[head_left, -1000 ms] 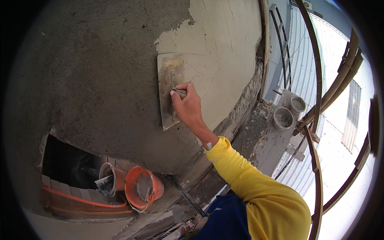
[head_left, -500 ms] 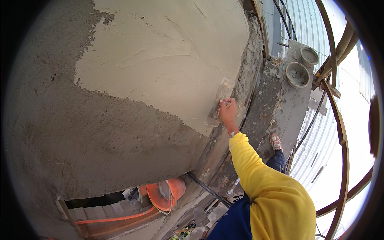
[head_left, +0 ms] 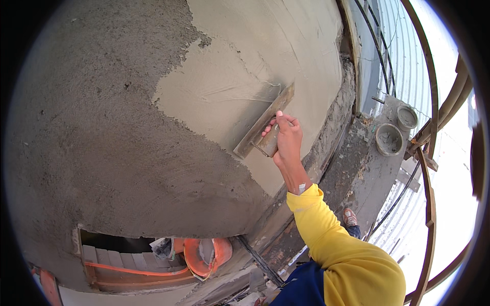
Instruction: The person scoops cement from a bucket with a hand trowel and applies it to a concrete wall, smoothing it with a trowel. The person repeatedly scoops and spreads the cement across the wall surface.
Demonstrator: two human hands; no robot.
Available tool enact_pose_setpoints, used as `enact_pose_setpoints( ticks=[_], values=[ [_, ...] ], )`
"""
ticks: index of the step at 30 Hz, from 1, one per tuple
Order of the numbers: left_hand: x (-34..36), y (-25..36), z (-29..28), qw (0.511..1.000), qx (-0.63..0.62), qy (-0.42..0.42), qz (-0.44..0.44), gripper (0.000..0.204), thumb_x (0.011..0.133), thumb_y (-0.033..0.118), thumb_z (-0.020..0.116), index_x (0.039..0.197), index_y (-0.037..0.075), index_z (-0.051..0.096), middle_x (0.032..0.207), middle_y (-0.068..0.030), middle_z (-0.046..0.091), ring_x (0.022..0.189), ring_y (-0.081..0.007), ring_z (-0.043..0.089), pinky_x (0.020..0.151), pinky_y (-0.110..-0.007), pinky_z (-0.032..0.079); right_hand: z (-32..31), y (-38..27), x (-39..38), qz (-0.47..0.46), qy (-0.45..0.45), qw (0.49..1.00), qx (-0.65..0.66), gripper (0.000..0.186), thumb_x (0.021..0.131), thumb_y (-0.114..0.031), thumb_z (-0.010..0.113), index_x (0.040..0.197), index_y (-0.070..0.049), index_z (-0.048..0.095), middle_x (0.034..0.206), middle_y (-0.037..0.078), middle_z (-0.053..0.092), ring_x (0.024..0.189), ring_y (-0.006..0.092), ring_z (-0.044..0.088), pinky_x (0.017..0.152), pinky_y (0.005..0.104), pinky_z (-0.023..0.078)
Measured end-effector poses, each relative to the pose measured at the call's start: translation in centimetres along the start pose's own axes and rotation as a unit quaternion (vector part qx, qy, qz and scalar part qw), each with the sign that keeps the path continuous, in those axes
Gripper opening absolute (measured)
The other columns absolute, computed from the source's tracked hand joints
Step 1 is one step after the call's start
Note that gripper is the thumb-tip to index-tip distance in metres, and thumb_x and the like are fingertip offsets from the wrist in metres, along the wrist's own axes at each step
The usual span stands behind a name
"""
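Note:
My right hand [head_left: 287,136] grips the handle of a steel plastering trowel [head_left: 253,133], which is tilted against a patch of smooth pale plaster [head_left: 201,71]. The blade stands angled with a dark shadow along its left side. Rough darker grey render [head_left: 89,127] surrounds the pale patch on the left and below, with a ragged boundary between them. The yellow sleeve of my right arm comes in from the lower right. My left hand is not in view.
An opening [head_left: 117,239] at lower left holds an orange bucket [head_left: 217,255]. At right, two mortar pails [head_left: 389,140] sit on a plank [head_left: 370,168] beside my shoed foot [head_left: 350,217], bamboo poles [head_left: 451,99], curved timbers, cables and white corrugated sheeting [head_left: 398,41].
Since half a second ago the trowel has moved leftward from the plaster's right edge and tilted further. One second ago it lay broadside farther left. The whole view has shifted between frames.

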State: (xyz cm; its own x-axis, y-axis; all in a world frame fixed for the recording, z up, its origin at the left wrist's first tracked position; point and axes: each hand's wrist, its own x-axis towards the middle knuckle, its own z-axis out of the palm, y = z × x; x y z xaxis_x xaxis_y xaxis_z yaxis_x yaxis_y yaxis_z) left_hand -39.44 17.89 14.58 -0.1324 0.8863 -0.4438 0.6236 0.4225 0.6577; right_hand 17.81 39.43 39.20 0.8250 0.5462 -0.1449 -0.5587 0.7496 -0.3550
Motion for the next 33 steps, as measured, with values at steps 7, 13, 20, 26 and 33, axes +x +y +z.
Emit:
enact_pose_setpoints(
  ticks=[7, 13, 20, 26, 33],
  values=[
    [1.0, -0.3, 4.0, 0.999, -0.013, -0.018, 0.025, 0.039, 0.097, 0.038, 0.077, 0.105, 0.0, 0.071, 0.076, -0.0132, 0.07, 0.067, -0.0225, 0.067, 0.064, -0.044, 0.053, 22.0, -7.4, -3.3, -0.048, -0.202, 0.977, 0.053, 0.03, 0.106, -0.018, 0.068, 0.117, 0.001, 0.047, 0.093, 0.013, 0.061, 0.071, 0.0212, 0.065, 0.062, 0.0375, 0.06],
    [1.1, -0.3, 5.8, 0.999, -0.022, -0.014, 0.038, 0.039, 0.097, 0.038, 0.077, 0.106, 0.0, 0.071, 0.076, -0.0131, 0.071, 0.067, -0.0223, 0.067, 0.064, -0.044, 0.053, 26.3, -11.8, -4.0, -0.07, -0.357, 0.931, 0.033, 0.032, 0.104, -0.017, 0.072, 0.118, -0.001, 0.048, 0.09, 0.01, 0.064, 0.068, 0.0181, 0.064, 0.059, 0.0346, 0.058],
    [0.4, -1.5, 5.8, 0.999, -0.036, 0.003, 0.035, 0.04, 0.097, 0.038, 0.077, 0.106, 0.0, 0.071, 0.077, -0.013, 0.071, 0.067, -0.022, 0.067, 0.064, -0.044, 0.053, 15.9, -12.8, 4.3, -0.372, -0.299, 0.747, -0.463, 0.026, 0.097, -0.021, 0.079, 0.102, -0.004, 0.061, 0.074, 0.008, 0.063, 0.062, 0.0205, 0.062, 0.06, 0.037, 0.051],
    [-0.3, -1.3, 5.2, 0.999, -0.018, 0.001, 0.029, 0.04, 0.097, 0.039, 0.077, 0.106, 0.0, 0.072, 0.077, -0.0129, 0.071, 0.067, -0.0218, 0.067, 0.065, -0.044, 0.053, 0.6, 0.1, -2.4, -0.403, -0.455, 0.636, -0.476, 0.025, 0.097, -0.024, 0.079, 0.104, -0.006, 0.063, 0.079, 0.013, 0.064, 0.066, 0.0297, 0.062, 0.063, 0.041, 0.052],
    [-1.2, -0.2, 4.0, 1.0, 0.003, 0.001, 0.029, 0.041, 0.097, 0.039, 0.077, 0.107, 0.0, 0.072, 0.077, -0.0128, 0.071, 0.067, -0.0216, 0.066, 0.065, -0.044, 0.053, -12.0, 6.0, -3.2, 0.019, -0.001, 0.991, -0.133, 0.028, 0.107, -0.023, 0.07, 0.111, -0.005, 0.049, 0.089, 0.008, 0.063, 0.072, 0.021, 0.066, 0.065, 0.0379, 0.059]
  ],
)
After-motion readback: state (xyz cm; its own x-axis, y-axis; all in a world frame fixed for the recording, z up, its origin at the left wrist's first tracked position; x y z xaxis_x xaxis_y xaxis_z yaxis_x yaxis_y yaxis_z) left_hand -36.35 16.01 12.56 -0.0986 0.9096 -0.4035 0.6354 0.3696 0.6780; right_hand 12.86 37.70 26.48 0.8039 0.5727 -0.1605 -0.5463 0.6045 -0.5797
